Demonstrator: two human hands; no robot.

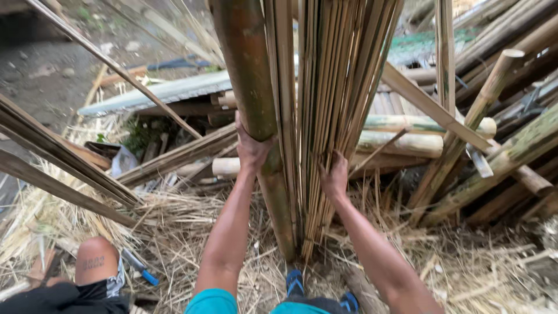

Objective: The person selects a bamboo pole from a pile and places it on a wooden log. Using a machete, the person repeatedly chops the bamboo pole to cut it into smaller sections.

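Note:
A thick brown-green bamboo pole (250, 75) stands upright before me, its foot in the straw. My left hand (251, 146) grips it from the left side. Right beside it stands a tall bundle of thin split bamboo strips (334, 87). My right hand (335, 176) is closed on the strips near the bundle's lower right edge. My foot in a blue sandal (294, 282) shows at the base of the bundle.
Dry straw and shavings (192, 232) cover the ground. Cut bamboo logs (407, 142) and leaning poles (482, 110) pile up at right. Flat bamboo slats (52, 151) slant across the left. Another person's knee (96, 260) and a blue-handled tool (139, 267) lie lower left.

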